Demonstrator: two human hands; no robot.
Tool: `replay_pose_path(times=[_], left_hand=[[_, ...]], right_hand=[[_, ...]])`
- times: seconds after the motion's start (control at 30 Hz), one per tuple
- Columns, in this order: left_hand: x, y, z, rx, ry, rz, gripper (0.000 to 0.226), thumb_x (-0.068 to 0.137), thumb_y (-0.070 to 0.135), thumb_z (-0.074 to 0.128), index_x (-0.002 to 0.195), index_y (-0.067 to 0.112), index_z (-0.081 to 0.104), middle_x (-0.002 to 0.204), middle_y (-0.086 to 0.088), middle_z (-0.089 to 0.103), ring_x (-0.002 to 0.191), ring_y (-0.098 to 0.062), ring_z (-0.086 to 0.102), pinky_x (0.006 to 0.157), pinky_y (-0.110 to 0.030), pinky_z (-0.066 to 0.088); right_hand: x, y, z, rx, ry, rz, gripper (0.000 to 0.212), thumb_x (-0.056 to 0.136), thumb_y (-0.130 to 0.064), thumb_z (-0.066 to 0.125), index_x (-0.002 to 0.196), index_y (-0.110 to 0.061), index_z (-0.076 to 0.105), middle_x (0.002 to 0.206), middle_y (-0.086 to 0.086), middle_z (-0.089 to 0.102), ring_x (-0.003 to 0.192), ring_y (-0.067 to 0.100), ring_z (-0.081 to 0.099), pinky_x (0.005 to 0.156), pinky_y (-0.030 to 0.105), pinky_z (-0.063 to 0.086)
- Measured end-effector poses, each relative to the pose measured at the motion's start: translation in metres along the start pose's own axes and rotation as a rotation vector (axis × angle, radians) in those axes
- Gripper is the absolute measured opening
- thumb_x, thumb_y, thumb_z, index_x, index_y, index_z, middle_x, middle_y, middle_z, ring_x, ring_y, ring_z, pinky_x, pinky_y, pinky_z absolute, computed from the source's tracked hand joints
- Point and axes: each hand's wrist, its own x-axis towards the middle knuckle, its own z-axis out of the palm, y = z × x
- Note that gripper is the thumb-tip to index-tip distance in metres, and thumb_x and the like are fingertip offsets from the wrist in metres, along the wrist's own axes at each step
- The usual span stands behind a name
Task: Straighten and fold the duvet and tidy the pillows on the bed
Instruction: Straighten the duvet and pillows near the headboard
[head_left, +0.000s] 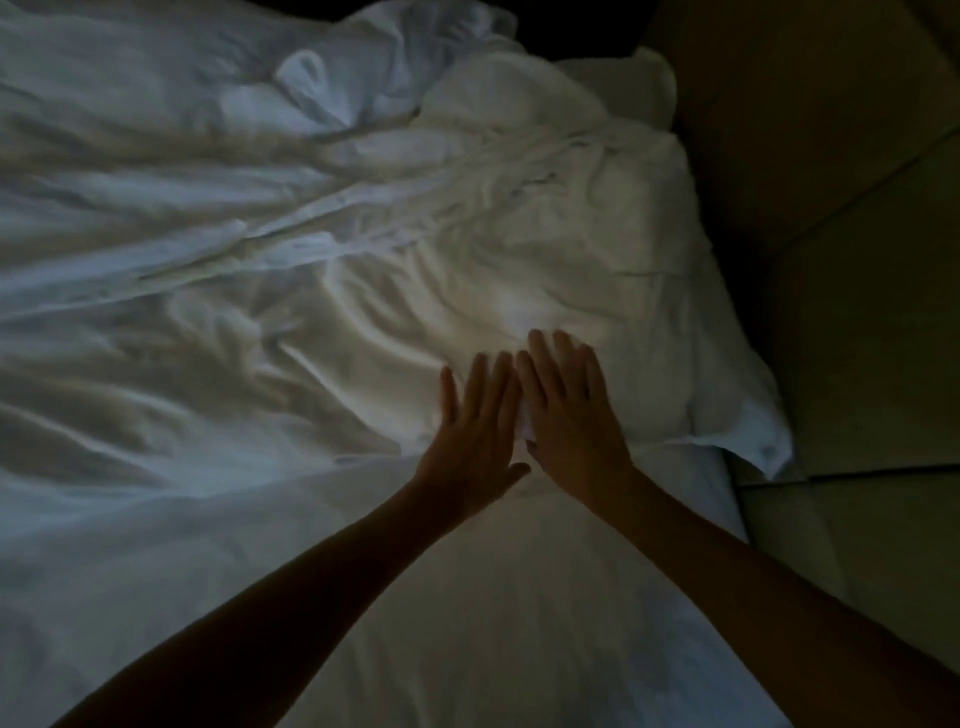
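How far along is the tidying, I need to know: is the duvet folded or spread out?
Spread out and rumpled, not folded. The duvet lies in long creases and is bunched up at its far end.

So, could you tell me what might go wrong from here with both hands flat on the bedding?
The left hand and right hand lie flat, side by side, at the pillow's near edge. Pushing outward may only bunch the crumpled duvet further. The pillowcase corner sticks out past the mattress edge, so a shove that way might slide the pillow off. The room is dim, so creases could go unnoticed.
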Motion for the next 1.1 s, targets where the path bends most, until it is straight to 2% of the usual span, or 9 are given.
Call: replay_pose_path(times=[0.17,0.27,0.37,0.47,0.53,0.63,0.8,0.9,1.1], left_hand=[[0.053,0.024,-0.007,0.099,0.059,0.039,0.068,0.092,0.040,0.043,0.144,-0.002,0.026,0.153,-0.031,0.011,0.138,-0.056,0.008,0.106,-0.070,0.016],[0.078,0.038,-0.007,0.180,-0.042,0.091,0.041,0.090,0.022,0.041,0.126,0.003,0.042,0.144,-0.033,0.035,0.128,-0.056,0.035,0.098,-0.065,0.037],[0.089,0.061,-0.026,0.136,-0.088,0.097,0.038,0.090,0.026,0.037,0.122,0.005,0.037,0.139,-0.028,0.045,0.118,-0.048,0.051,0.086,-0.051,0.048],[0.086,0.086,-0.056,0.125,-0.028,0.114,0.049,0.092,0.033,0.051,0.130,0.006,0.039,0.148,-0.019,0.034,0.123,-0.039,0.046,0.085,-0.043,0.047],[0.083,0.108,-0.072,0.111,0.031,0.206,0.051,0.080,0.035,0.065,0.118,0.006,0.047,0.136,-0.021,0.051,0.111,-0.038,0.058,0.073,-0.037,0.053],[0.080,0.138,-0.084,0.082,-0.022,0.272,0.050,0.073,0.030,0.064,0.109,0.006,0.040,0.126,-0.027,0.057,0.105,-0.045,0.061,0.071,-0.043,0.056],[0.061,0.188,-0.103,0.004,0.087,0.359,0.046,0.076,0.028,0.054,0.111,0.003,0.039,0.128,-0.031,0.054,0.110,-0.050,0.057,0.081,-0.053,0.054],[0.031,0.212,-0.084,-0.051,0.118,0.416,0.045,0.081,0.031,0.040,0.115,0.002,0.040,0.129,-0.032,0.053,0.114,-0.051,0.054,0.087,-0.058,0.050],[-0.016,0.229,-0.009,-0.054,-0.028,0.418,0.039,0.081,0.026,0.036,0.113,0.004,0.043,0.131,-0.029,0.053,0.120,-0.047,0.052,0.090,-0.058,0.048]], right_hand=[[-0.015,0.048,0.024,0.008,0.133,0.194,0.062,0.090,-0.025,0.055,0.148,-0.023,0.032,0.152,0.018,0.032,0.138,0.043,0.030,0.110,0.052,0.031],[-0.009,0.072,0.032,0.038,0.189,0.183,0.022,0.084,-0.017,0.064,0.105,-0.017,0.062,0.100,0.010,0.064,0.093,0.030,0.062,0.080,0.039,0.050],[-0.005,0.104,0.023,0.070,0.246,0.104,0.010,0.069,-0.011,0.066,0.074,-0.018,0.061,0.068,0.003,0.058,0.059,0.023,0.059,0.052,0.029,0.046],[-0.025,0.132,0.004,0.115,0.290,0.027,0.007,0.072,-0.010,0.055,0.072,-0.016,0.059,0.071,0.006,0.058,0.056,0.024,0.057,0.048,0.028,0.042],[-0.052,0.151,-0.004,0.163,0.332,0.018,0.006,0.073,-0.007,0.055,0.075,-0.012,0.059,0.079,0.010,0.061,0.059,0.027,0.057,0.049,0.031,0.043],[-0.088,0.174,-0.013,0.198,0.325,0.016,0.018,0.069,-0.009,0.062,0.087,-0.010,0.060,0.099,0.015,0.065,0.072,0.032,0.062,0.057,0.035,0.049],[-0.152,0.197,-0.034,0.174,0.289,0.065,0.022,0.080,-0.017,0.040,0.101,-0.016,0.046,0.112,0.010,0.064,0.085,0.031,0.064,0.067,0.036,0.052],[-0.199,0.183,-0.038,0.166,0.276,0.087,0.022,0.075,-0.015,0.052,0.096,-0.016,0.049,0.108,0.009,0.062,0.078,0.031,0.062,0.063,0.036,0.053],[-0.242,0.124,0.001,0.203,-0.056,0.233,0.031,0.056,-0.013,0.074,0.085,-0.018,0.067,0.097,0.010,0.067,0.077,0.028,0.066,0.064,0.034,0.055]])
